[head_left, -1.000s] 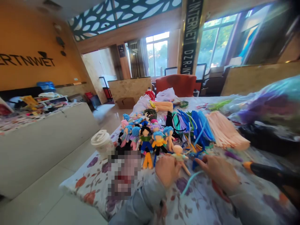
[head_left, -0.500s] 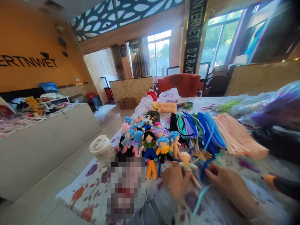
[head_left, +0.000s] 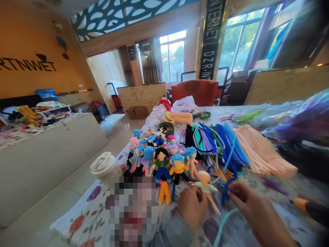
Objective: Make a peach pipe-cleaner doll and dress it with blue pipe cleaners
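The person's left hand (head_left: pixel 192 207) pinches the bald doll (head_left: pixel 205 187) near its hip. Right of that grip, the right hand (head_left: pixel 253 206) meets a blue strip (head_left: pixel 225 192); whether it pinches is unclear. Little shifts over 1 second, so the doll seems merely steadied. Dressed dolls (head_left: pixel 161 161) stand beyond.

Daylight enters by the far window (head_left: pixel 173 58) and the far-right window (head_left: pixel 241 44), both glaring near white in places. The floor (head_left: pixel 117 125) at left catches a pale sheen; the orange wall (head_left: pixel 23 37) is dimmer, and the top right corner sinks to black. The dolls (head_left: pixel 161 166) look fairly crisp, while the bag (head_left: pixel 305 113) at right smears. Wide-angle stretching tilts the edges. Coarse pixels mask a near patch.
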Demonstrator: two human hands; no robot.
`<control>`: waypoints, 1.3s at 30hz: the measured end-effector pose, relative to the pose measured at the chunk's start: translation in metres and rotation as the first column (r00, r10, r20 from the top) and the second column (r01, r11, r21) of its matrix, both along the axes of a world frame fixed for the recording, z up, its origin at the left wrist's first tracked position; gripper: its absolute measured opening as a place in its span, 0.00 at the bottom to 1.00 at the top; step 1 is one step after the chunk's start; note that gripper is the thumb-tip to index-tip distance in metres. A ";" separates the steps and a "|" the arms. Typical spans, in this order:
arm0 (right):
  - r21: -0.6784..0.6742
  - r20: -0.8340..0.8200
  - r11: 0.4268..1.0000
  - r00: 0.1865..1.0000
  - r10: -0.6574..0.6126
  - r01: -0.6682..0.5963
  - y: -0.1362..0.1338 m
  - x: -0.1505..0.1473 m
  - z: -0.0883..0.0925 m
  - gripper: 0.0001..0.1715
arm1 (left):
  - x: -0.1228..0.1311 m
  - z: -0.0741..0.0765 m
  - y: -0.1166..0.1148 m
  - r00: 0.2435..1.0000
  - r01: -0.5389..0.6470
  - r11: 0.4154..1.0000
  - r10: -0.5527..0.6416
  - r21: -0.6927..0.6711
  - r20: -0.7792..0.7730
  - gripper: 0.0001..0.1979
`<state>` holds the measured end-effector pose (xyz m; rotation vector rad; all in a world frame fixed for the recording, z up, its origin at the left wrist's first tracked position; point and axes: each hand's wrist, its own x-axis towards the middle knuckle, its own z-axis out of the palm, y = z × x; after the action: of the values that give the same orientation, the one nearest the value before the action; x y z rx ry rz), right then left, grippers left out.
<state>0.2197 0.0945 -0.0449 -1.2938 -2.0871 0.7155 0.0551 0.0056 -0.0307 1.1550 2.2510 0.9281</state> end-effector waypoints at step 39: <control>-0.390 -0.457 0.878 0.886 0.075 -0.276 -0.033 -0.014 0.023 0.21 | 0.007 0.006 -0.009 0.748 0.043 0.862 -0.363 0.505 0.556 0.10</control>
<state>0.2057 0.0614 -0.0218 -1.0351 -1.7408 1.4928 0.0622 -0.0031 -0.0243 1.0278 1.3455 1.5417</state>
